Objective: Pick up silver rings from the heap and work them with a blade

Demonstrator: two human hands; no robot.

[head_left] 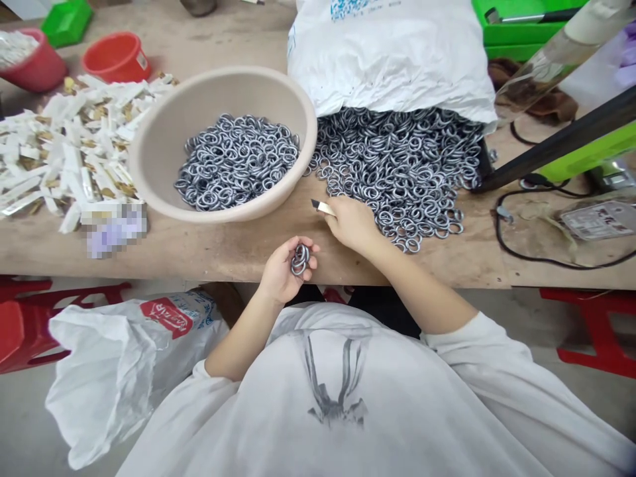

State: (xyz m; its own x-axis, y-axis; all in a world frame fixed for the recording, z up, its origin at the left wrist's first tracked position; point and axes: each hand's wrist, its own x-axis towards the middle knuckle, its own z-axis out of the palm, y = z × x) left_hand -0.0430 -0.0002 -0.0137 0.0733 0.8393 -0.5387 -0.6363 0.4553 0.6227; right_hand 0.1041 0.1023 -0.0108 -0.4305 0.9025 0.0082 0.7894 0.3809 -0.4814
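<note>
Several dark metal rings lie in my left hand, whose fingers curl around them just over the table's front edge. My right hand grips a small pale-handled blade with a dark tip pointing left. That hand rests at the near left side of a large heap of metal rings, which spreads out from under a white sack. Left of the heap stands a wide beige basin, partly filled with the same kind of rings.
White and brown scraps cover the table's left side, with a red tub behind. To the right are a black bar, a dark cable and a green tray. Below the edge sit a white bag and red stools.
</note>
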